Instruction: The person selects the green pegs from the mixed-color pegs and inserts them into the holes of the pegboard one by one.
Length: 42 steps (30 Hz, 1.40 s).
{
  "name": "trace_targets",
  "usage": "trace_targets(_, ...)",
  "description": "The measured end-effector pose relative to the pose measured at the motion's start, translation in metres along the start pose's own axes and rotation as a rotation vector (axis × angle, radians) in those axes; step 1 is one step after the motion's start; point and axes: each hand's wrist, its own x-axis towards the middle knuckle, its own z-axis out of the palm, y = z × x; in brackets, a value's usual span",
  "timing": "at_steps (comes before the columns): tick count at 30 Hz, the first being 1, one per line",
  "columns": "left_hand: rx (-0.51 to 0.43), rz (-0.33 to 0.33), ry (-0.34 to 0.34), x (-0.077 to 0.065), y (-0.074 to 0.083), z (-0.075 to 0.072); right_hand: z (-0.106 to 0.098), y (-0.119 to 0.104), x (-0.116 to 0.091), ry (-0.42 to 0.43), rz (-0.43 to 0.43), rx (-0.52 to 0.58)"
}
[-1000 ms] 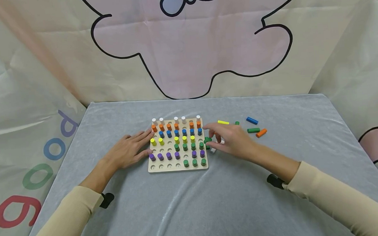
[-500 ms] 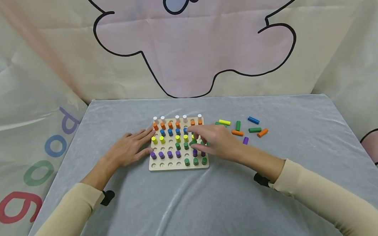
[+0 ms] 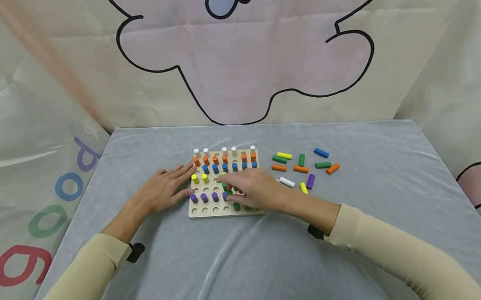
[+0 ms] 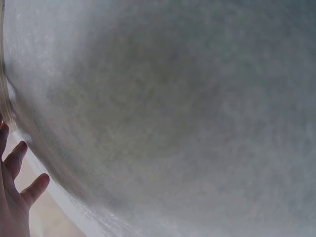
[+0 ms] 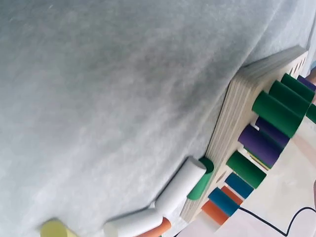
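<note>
A wooden pegboard [image 3: 199,212] stands on the cloth, with rows of white, orange, blue, yellow, green and purple pegs upright in its holes. Over its front middle, my right hand [image 3: 256,190] pinches a green peg [image 3: 228,193] between thumb and fingers, close to a purple peg [image 3: 215,197]. That hand hides part of the yellow, green and purple rows. My left hand [image 3: 163,190] lies along the board's left edge, fingers spread and thumb touching the side. Only some left-hand fingers [image 4: 35,189] show in the left wrist view.
Loose pegs lie right of the board: among them a blue peg [image 3: 321,153], an orange peg [image 3: 333,168], a white peg [image 3: 286,182] and a purple peg [image 3: 310,181]. In the right wrist view a green peg [image 5: 201,180] lies against the board's side. Grey cloth [image 3: 230,268] covers the table.
My right hand has moved left from beside the board's right edge to over its front middle, carrying the green peg. Loose pegs it covered are now visible. My left hand has stayed put.
</note>
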Motion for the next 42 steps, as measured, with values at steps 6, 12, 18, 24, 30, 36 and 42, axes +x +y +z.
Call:
trace_targets(6,0.004,0.001,0.003,0.0,0.0,0.0,0.01,-0.001,0.003,-0.008,0.003,-0.001)
trace_targets(12,0.011,0.007,0.007,0.0,0.0,0.001,0.016,-0.004,0.004,-0.053,-0.003,0.012)
trace_targets(18,0.01,0.012,0.019,-0.001,0.0,0.001,0.02,-0.005,0.003,-0.098,0.001,0.025)
trace_targets(24,0.014,0.015,0.031,-0.002,0.0,0.002,0.024,-0.004,0.001,-0.1,0.005,0.026)
trace_targets(30,0.014,0.018,0.035,-0.001,-0.001,0.002,0.027,-0.003,0.002,-0.093,-0.001,0.032)
trace_targets(36,0.004,0.014,0.031,-0.001,0.0,0.002,0.03,-0.002,0.001,-0.091,-0.003,0.038)
trace_targets(42,0.001,0.006,0.018,-0.001,0.0,0.002,0.032,-0.002,-0.001,-0.082,-0.005,0.03)
